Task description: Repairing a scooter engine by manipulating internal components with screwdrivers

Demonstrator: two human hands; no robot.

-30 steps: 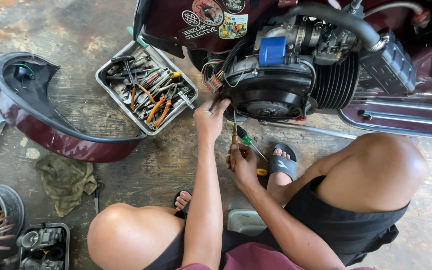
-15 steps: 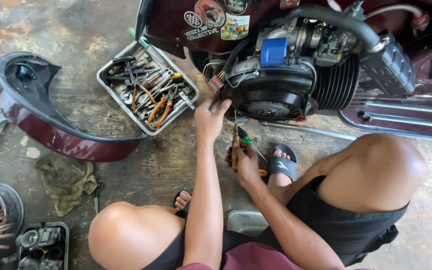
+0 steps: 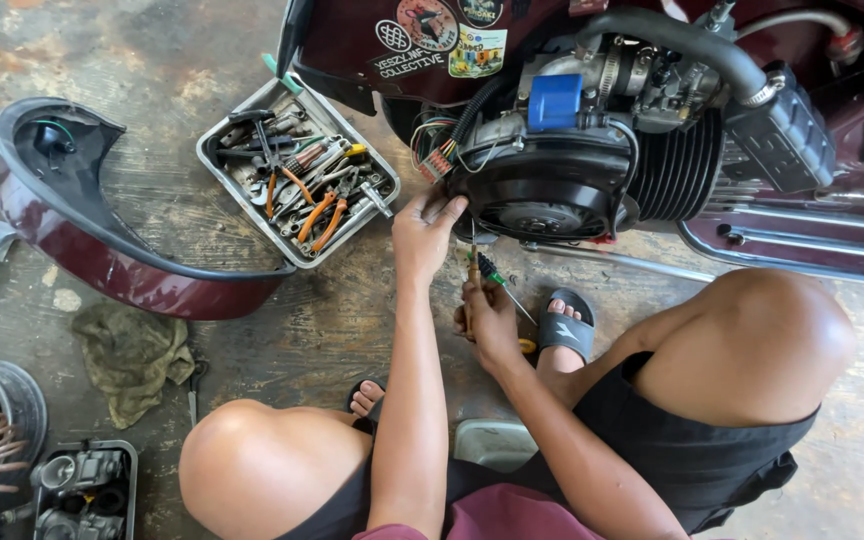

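The left hand (image 3: 424, 228) reaches up toward twelve o'clock, forearm running almost straight up the frame, and its fingertips rest on the lower left edge of the black round engine cover (image 3: 544, 195) of the maroon scooter (image 3: 352, 50). The fingers are bent and close together, pressing on the cover's rim rather than closed around anything.

The right hand (image 3: 490, 318) sits just below it, at about five o'clock from the left hand and nearer the body. It is curled around a thin tool (image 3: 473, 285) whose shaft stands close to upright — long axis pointing to twelve o'clock, tip aimed at the underside of the engine cover, at the spot just right of where the left fingertips press. Whether the tip already touches the metal cannot be made out. A green-handled screwdriver (image 3: 497, 279) lies slanted beside that hand, from eleven to five o'clock, with its steel shank toward the sandalled foot (image 3: 564, 328); whether the hand also holds it I cannot tell.

So the engine cover lies straight ahead of both hands, the left one on it, the right one a short way beneath.

The grey tool tray (image 3: 214, 178) with pliers — orange grips among them — stands on the concrete floor at ten o'clock from the left hand, near it but apart.
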